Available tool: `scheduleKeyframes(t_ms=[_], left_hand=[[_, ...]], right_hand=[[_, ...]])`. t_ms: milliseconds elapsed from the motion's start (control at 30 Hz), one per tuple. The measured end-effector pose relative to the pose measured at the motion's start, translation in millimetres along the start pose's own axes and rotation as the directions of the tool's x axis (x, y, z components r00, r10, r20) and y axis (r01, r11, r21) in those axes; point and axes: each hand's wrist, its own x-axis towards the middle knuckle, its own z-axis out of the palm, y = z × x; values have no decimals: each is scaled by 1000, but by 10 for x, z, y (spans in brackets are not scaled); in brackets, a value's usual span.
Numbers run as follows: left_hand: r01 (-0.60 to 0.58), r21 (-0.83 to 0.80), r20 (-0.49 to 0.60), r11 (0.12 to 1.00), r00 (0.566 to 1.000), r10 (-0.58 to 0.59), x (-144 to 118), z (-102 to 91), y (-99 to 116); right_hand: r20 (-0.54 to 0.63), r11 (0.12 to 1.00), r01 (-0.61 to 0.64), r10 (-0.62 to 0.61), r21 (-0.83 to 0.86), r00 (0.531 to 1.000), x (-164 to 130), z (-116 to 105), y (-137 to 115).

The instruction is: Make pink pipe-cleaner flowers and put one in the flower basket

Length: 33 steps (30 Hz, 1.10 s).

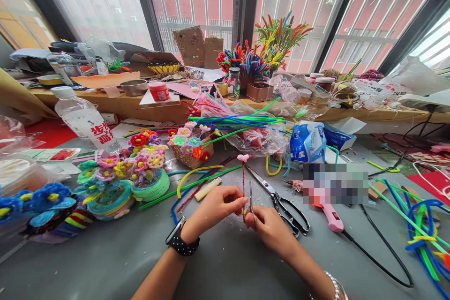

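Note:
My left hand, with a dark watch on its wrist, pinches a dark red pipe cleaner stem held upright. A small pink and white fuzzy shape tops the stem. Close beside it, my right hand grips a small pair of scissors, blades pointing up along the stem's right side. Whether the blades touch the stem, I cannot tell. Large black-handled scissors lie on the grey table just behind my right hand. A cream-coloured stick lies behind my left hand.
Pipe cleaner flowers crowd the left, near a plastic bottle. A wicker basket of flowers and a bundle of pipe cleaners stand behind. At right are a pink glue gun with its cord and a blue tissue pack.

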Motion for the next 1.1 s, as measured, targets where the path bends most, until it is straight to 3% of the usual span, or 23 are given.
scheduleKeyframes(t_ms=[267,633,900,1100], left_hand=[[-27,87,3,996,1000,27,2,7,-36],[-25,91,4,995,1000,25,5,12,4],[-6,-36,14,999,1000,6,5,8,-40],[8,-173,-8,985,1000,-10,13,-8,-50]], right_hand=[[-23,998,14,-16,-55,1000,2,9,28],[-59,1000,-27,28,10,998,-5,1,4],[-102,1000,-27,27,7,994,-7,1,24],[-27,994,70,-68,78,997,-2,31,36]])
